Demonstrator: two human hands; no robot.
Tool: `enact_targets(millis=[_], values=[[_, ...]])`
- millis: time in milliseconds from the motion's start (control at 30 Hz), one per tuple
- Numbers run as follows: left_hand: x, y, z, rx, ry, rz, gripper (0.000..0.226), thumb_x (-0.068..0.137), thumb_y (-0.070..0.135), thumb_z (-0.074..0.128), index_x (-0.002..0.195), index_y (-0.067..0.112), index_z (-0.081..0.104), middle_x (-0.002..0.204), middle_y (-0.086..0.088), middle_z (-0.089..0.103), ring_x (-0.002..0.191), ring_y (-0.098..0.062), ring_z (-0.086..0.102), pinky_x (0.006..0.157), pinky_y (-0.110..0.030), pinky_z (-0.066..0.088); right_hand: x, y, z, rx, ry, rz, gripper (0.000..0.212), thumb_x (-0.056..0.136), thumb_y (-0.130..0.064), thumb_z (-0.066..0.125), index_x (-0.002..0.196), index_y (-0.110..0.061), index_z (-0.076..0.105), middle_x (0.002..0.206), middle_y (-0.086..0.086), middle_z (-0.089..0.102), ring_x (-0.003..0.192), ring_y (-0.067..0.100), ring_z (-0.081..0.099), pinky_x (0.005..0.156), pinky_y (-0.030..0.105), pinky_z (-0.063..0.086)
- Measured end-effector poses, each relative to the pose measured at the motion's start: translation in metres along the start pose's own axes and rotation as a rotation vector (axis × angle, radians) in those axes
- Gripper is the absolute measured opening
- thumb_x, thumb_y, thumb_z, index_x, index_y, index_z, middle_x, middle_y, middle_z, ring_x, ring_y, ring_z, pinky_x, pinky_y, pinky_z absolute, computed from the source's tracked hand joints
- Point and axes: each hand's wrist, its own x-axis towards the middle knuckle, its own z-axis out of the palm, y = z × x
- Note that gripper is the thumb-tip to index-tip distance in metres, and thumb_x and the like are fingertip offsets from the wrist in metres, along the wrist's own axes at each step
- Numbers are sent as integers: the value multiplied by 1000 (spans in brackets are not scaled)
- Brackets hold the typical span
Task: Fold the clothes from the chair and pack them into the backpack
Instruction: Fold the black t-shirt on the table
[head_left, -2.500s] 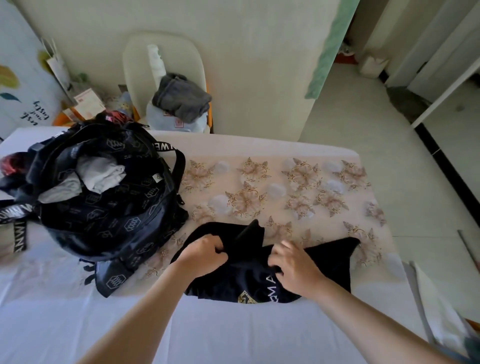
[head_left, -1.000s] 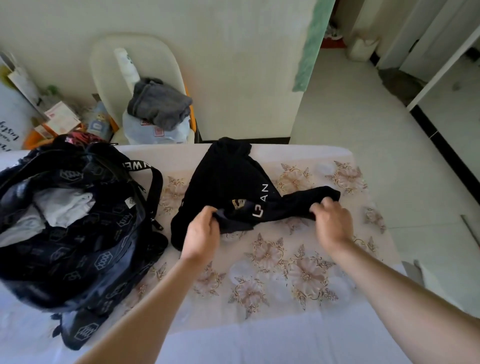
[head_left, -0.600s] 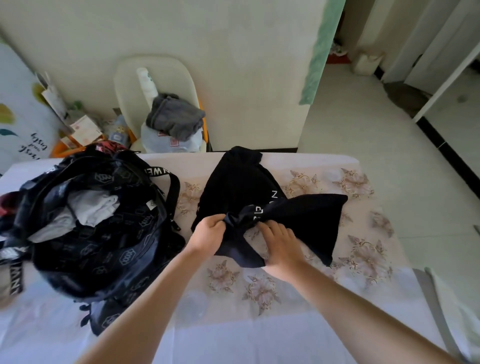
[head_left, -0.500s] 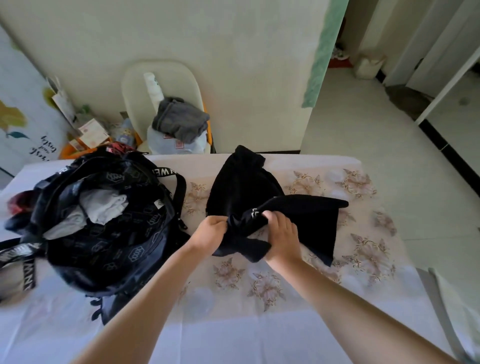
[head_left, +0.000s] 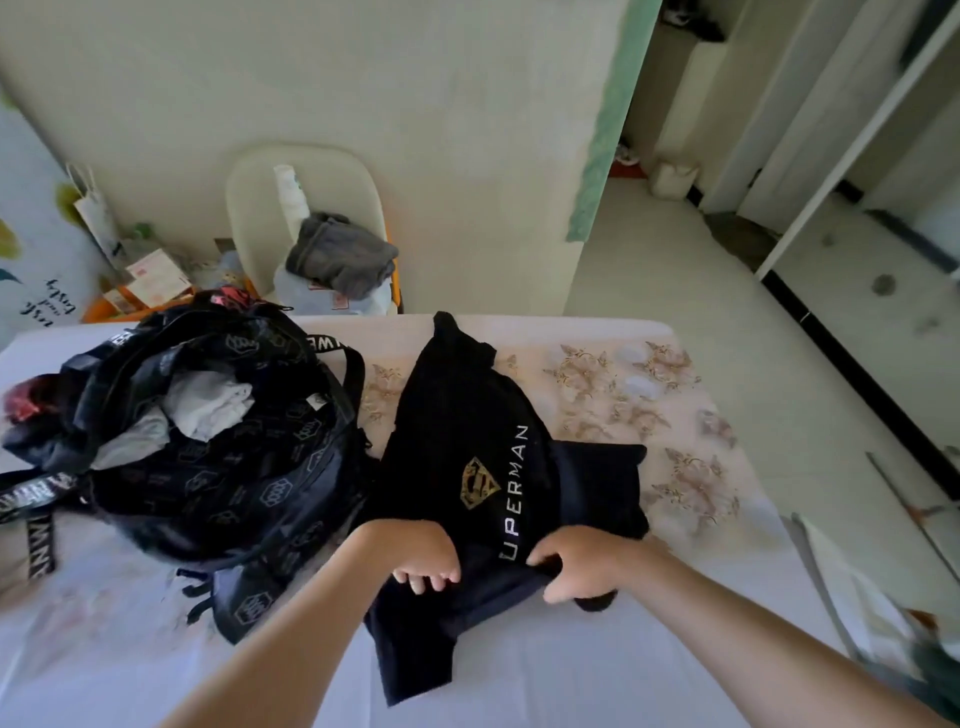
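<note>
Lengthwise, the black Superman T-shirt lay on the bench just right of the backpack, its long axis running near to far. Both hands held its near part: left hand curled into the fabric, right hand pinching a fold.

Two arms of a person show at the near edge of the view. The left forearm and left hand are bare along all that is visible. The right forearm and right hand are bare too. Both forearms look slender and smooth, with rounded wrists.
</note>
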Motion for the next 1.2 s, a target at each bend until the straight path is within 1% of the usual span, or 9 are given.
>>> enact_targets(millis=[100, 300, 533, 600, 700, 800, 900, 1000, 1200], values=[[15, 18, 4, 16, 232, 181, 38, 95, 10, 43, 119, 26, 67, 123, 4, 66, 115, -17, 61, 95, -27, 49, -4, 10, -1, 392, 5, 95, 44, 92, -32, 56, 135, -24, 58, 130, -4, 59, 80, 16, 72, 67, 31, 59], [46, 72, -4, -126, 445, 327, 43, 98, 7, 36, 127, 28, 61, 129, 10, 59, 114, -12, 59, 89, -19, 49, 6, 73, -29, 83, 730, 117, 35, 95, -8, 47, 119, -22, 68, 125, -6, 61, 112, 16, 61, 94, 31, 50], [125, 129, -23, 243, 724, 445, 63, 96, 10, 49, 153, 24, 26, 157, 3, 26, 145, -18, 23, 116, -38, 30, 39, 125, -59, -269, 626, 228, 65, 96, -5, 47, 155, -21, 27, 160, 2, 30, 149, 24, 24, 121, 44, 18], [144, 137, -26, 440, 744, 386, 80, 93, 10, 58, 156, 22, 10, 161, -2, 13, 145, -24, 20, 114, -40, 30, 51, 133, -56, -360, 596, 287, 61, 94, -9, 51, 150, -25, 32, 142, -1, 51, 140, 24, 38, 121, 54, 7], [158, 142, -28, 511, 808, 370, 59, 89, 8, 59, 142, 22, 36, 140, -3, 42, 124, -24, 40, 104, -36, 34, 60, 143, -54, -467, 723, 265, 23, 88, -13, 58, 103, -30, 60, 92, -11, 64, 104, 18, 58, 120, 58, 3], [156, 130, -26, 381, 983, 510, 32, 84, 9, 57, 111, 26, 61, 105, 5, 60, 100, -19, 52, 91, -31, 41, 53, 147, -50, -395, 949, -56, 28, 64, -4, 69, 74, -25, 53, 64, -12, 53, 66, 15, 53, 106, 44, 37], [151, 105, -13, 411, 1023, 645, 22, 72, 19, 53, 87, 29, 65, 87, 10, 58, 82, -15, 51, 75, -31, 46, 34, 135, -39, -187, 637, -260, 24, 61, -8, 65, 71, -25, 52, 61, -13, 50, 57, 12, 47, 65, 26, 40], [146, 92, -1, 475, 860, 666, 28, 82, 29, 40, 73, 25, 66, 75, 9, 57, 66, -17, 55, 65, -37, 53, 24, 125, -28, 143, 343, -98, 14, 80, -30, 61, 72, -18, 60, 63, -8, 61, 55, 9, 54, 57, 30, 44], [135, 131, -35, 635, 660, 327, 78, 83, -10, 51, 149, 25, 27, 151, -1, 19, 67, -26, 55, 51, -32, 39, 40, 124, -29, 155, 610, 222, 18, 98, -39, 48, 106, -30, 61, 102, -8, 61, 89, 14, 62, 71, 27, 47]])
